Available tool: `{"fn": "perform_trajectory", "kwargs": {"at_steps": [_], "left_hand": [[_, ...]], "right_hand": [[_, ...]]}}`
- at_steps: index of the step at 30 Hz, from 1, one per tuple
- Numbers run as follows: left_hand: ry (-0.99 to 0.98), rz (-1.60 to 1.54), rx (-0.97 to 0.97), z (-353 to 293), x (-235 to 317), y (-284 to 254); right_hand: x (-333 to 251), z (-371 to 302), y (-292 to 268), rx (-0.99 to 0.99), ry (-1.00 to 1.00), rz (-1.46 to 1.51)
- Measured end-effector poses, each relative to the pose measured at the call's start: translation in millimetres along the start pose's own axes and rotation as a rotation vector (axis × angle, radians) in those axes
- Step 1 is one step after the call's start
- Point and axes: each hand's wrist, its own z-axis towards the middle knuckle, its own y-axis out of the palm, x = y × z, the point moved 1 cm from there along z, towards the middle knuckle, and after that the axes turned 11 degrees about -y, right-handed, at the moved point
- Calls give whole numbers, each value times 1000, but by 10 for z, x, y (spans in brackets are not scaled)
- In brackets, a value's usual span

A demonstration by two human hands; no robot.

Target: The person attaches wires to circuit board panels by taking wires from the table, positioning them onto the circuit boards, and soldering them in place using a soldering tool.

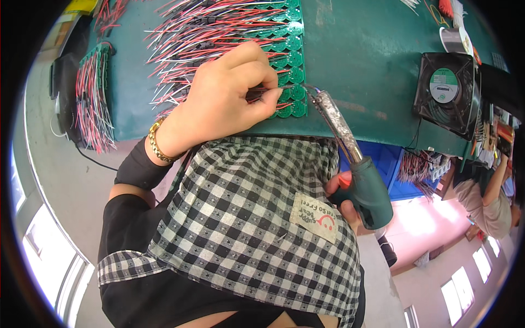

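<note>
My left hand (236, 87) pinches a thin dark wire (285, 87) over the lower right part of a panel of round green circuit boards (296, 57). Rows of red, white and black wires (188, 52) fan out leftward from the panel, some passing under that hand. My right hand (346, 210) is wrapped round the dark green handle of a soldering iron (356, 158), a gun-shaped one with an orange-red trigger. Its tip points up and left, close to the board at the wire's end; whether it touches cannot be made out. The handle covers most of my right fingers.
A black fan (445, 93) stands at the table's right, with a wire spool (455, 40) behind it. Another wired board stack (94, 95) lies at the left edge of the green table (355, 60). Below right are a blue bin (377, 164) and another person's arm (495, 183).
</note>
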Motion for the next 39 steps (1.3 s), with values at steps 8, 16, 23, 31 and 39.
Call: {"fn": "perform_trajectory", "kwargs": {"at_steps": [8, 16, 23, 31, 39], "left_hand": [[-20, 150, -83, -26, -3, 17], [46, 132, -13, 1, -26, 60], [-7, 154, -64, -16, -7, 30], [-1, 149, -58, -17, -5, 31], [4, 171, -58, -13, 28, 48]], "right_hand": [[15, 7, -24, -72, 16, -71], [48, -34, -26, -27, 77, -38], [5, -11, -8, -19, 79, -26], [10, -68, -8, 52, 30, -12], [14, -92, -97, -15, -27, 37]]}}
